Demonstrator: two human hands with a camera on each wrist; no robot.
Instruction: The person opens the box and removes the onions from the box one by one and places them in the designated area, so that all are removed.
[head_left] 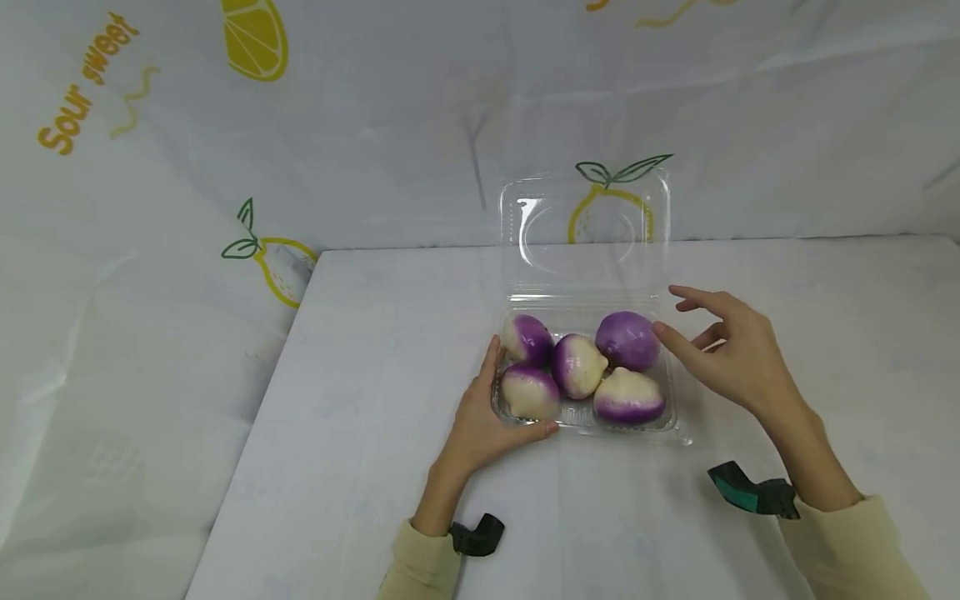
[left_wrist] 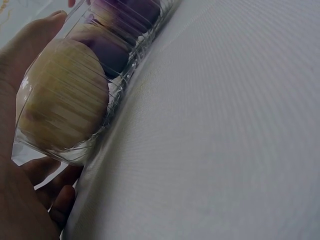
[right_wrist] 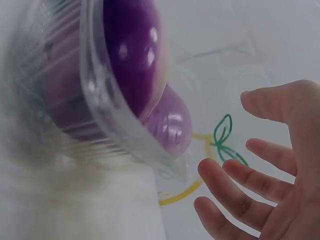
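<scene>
A clear plastic clamshell container (head_left: 576,429) sits on the white table with its lid (head_left: 585,271) raised at the back. Several glossy purple-and-white turnips (head_left: 579,367) lie inside; a mostly purple turnip (head_left: 628,341) is at the back right. My left hand (head_left: 480,427) grips the container's front left corner, thumb along the front edge and fingers against the left side. Beside the back right corner, my right hand (head_left: 738,350) is held with loosely bent fingers and nothing in them. Its thumb overlaps the rim near the purple turnip in the head view; the right wrist view shows these fingers spread apart from the container.
The white tabletop (head_left: 360,400) reaches back to a pale cloth (head_left: 405,125) printed with lemons and lettering. At the left the table's edge slants toward the front. Each wrist carries a dark strap-on mount (head_left: 478,535) by the sleeve.
</scene>
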